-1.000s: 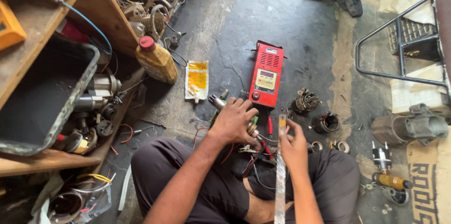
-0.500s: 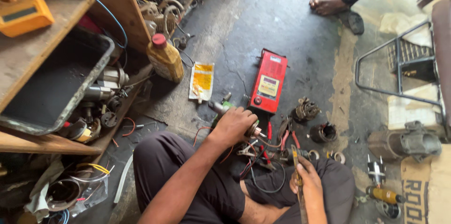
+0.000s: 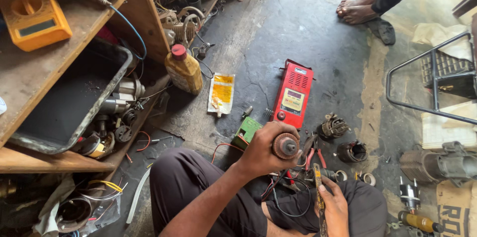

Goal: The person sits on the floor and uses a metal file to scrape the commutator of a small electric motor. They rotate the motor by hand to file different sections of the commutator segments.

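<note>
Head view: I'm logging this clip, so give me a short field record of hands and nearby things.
left hand: grips a motor armature, copper end toward camera
right hand: holds a thin flat blade, upright
behind hands: red tester box, green part, pliers
floor left: amber bottle, yellow packet
shelf: orange meter

A cluttered repair workshop: worn wooden shelves (image 3: 59,73) at left, dismantled grey motor parts (image 3: 343,140) littering stained concrete floor (image 3: 308,33).

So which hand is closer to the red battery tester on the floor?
Left. The left hand, gripping a motor armature, sits just below the red battery tester; the right hand, holding a thin blade, is lower, near the lap.
</note>
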